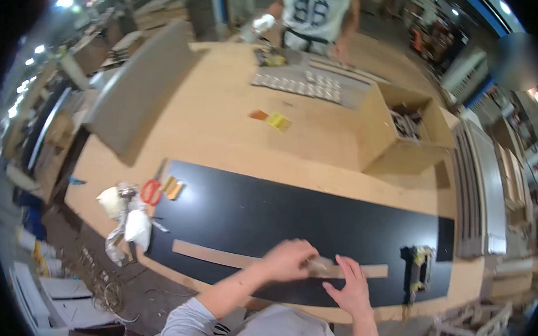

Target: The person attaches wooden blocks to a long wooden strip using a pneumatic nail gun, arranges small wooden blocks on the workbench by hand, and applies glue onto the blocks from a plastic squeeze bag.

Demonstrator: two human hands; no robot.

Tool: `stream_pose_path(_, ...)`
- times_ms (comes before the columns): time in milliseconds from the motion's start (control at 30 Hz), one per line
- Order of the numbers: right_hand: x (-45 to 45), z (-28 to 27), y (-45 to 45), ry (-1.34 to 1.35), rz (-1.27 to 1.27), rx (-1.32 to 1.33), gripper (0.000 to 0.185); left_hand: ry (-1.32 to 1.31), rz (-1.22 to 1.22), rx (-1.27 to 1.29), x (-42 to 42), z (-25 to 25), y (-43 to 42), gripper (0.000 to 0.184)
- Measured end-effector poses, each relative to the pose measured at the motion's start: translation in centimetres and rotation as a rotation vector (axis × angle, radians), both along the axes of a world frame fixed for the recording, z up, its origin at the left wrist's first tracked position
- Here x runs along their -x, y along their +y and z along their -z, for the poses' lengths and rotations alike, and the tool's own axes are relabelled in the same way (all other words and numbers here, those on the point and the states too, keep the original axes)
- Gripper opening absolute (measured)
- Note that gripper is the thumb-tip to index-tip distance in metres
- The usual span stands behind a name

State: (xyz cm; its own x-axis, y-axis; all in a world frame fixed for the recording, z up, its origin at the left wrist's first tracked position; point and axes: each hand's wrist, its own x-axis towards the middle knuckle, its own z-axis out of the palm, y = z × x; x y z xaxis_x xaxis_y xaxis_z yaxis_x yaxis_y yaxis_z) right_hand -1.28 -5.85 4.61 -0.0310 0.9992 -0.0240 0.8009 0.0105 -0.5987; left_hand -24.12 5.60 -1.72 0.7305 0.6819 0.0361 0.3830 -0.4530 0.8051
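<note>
A long light-brown strip (pixel 209 253) lies along the near side of a black board (pixel 240 200). Over the strip's middle is my left hand (pixel 290 260), its fingers closed together. A small pale, blurred piece (pixel 319 266) shows at those fingertips, too smeared to name. My right hand (pixel 351 287) rests at the strip just to the right, thumb and fingers apart, with nothing seen in its grasp. Further right on the board lies a tool that looks like a staple gun (pixel 422 269).
Red-handled scissors (pixel 151 190) and white bags (pixel 137 228) lie at the left. A wooden box (pixel 377 130) with parts stands at the right. Across the wooden table (pixel 217 122), a grey panel (pixel 144 86) stands on edge, and another person (pixel 318 11) stands near rows of small white pieces (pixel 298 86).
</note>
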Motion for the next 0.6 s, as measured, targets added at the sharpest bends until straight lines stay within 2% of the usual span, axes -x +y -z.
stream_pose_path(67, -1.2, 2.6, 0.4, -0.064, -0.220, -0.033, 0.065, 0.031, 0.032, 0.008, 0.0, -0.1, -2.2, 0.042)
stream_pose_path(133, -1.4, 4.4, 0.5, -0.006, -0.195, -0.006, 0.049, 0.101, 0.008, -0.025, 0.5, -0.6, -3.6, 0.046)
stream_pose_path(167, -1.8, 4.9, 0.8, 0.052, -0.246, 0.022, 0.049, 0.100, -0.017, -0.042, 0.8, -0.4, -4.4, 0.048)
stream_pose_path(200, -1.8, 3.9, 1.0, 0.003, -0.357, -0.016, 0.049, 0.082, -0.083, -0.024, 1.2, -0.4, -5.5, 0.051)
stream_pose_path(233, -1.4, 3.7, 0.5, -0.029, -0.331, -0.105, 0.042, 0.052, -0.135, -0.003, 1.0, -0.6, -6.3, 0.054)
stream_pose_path(267, -1.1, 3.4, 0.7, -0.019, -0.337, -0.111, 0.042, -0.088, -0.231, 0.112, 1.2, -1.4, -7.5, 0.052)
stream_pose_path(367, -2.3, 3.3, 1.2, -0.001, -0.383, -0.195, 0.041, -0.318, -0.463, 0.762, 0.7, -0.6, -9.0, 0.048)
stream_pose_path(433, -3.1, 3.7, 1.2, -0.003, -0.433, -0.294, 0.041, -0.288, -0.517, 0.742, 0.0, 0.5, -9.7, 0.042)
stream_pose_path(600, -5.7, 3.0, -0.2, -0.028, -0.470, -0.348, 0.043, -0.201, -0.583, 0.673, -3.1, -2.1, -10.8, 0.042)
